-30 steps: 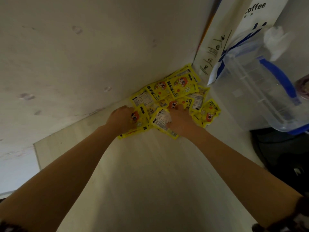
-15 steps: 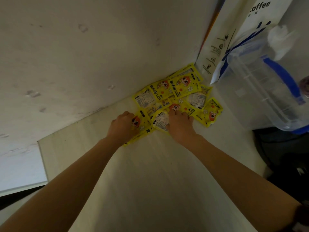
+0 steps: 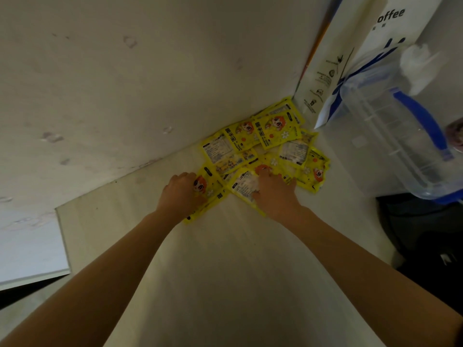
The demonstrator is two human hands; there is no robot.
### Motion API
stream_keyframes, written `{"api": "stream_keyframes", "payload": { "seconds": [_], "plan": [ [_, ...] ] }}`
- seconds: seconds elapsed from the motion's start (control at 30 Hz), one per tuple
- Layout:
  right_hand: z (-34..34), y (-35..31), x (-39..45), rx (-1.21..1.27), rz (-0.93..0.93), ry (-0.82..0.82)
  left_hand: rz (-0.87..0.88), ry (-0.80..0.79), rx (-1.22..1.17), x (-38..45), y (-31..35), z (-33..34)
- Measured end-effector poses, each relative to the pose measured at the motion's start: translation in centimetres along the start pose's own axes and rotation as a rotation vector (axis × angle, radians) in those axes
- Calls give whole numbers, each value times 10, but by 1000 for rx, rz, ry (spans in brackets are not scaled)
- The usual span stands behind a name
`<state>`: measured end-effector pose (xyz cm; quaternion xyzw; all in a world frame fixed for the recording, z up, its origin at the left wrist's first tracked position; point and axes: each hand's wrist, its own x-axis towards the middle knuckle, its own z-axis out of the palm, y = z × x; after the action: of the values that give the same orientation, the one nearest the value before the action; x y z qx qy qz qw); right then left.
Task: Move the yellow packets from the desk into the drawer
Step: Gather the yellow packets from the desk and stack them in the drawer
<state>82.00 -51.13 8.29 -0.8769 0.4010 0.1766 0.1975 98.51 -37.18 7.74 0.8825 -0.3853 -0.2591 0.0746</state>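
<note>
Yellow packets (image 3: 265, 144) lie heaped on desk (image 3: 225, 271).

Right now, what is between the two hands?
In the head view, yellow packets lie between the left hand and the right hand: one face-up, one with its white label side up. Both hands rest on the pile.

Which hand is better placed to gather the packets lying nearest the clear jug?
Right. The right hand already rests on the pile of packets on the side toward the jug; the left hand sits at the pile's opposite edge.
</note>
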Motion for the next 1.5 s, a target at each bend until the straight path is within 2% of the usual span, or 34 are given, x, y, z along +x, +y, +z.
{"api": "stream_keyframes", "payload": {
  "seconds": [0.2,0.3,0.4,0.53,0.7,0.9,1.13,1.5],
  "plan": [
    [-4,26,23,43,66,50,-12,19,-17,-6,-1,2],
    [-1,31,30,124,119,-17,-29,25,-29,-7,-1,1],
    [1,27,30,235,205,4,-66,5,-76,-5,-4,2],
    [4,27,27,430,268,45,-202,-58,-395,-9,-13,8],
    [3,37,16,561,284,69,-358,-50,-835,-30,-15,15],
    [13,55,-22,837,334,125,-487,-16,-1151,-63,-16,34],
    [47,64,-107,1026,324,92,-471,-41,-1268,-120,-8,52],
    [93,27,-223,1126,370,238,-396,-108,-1300,-193,-10,58]
  ]
}}
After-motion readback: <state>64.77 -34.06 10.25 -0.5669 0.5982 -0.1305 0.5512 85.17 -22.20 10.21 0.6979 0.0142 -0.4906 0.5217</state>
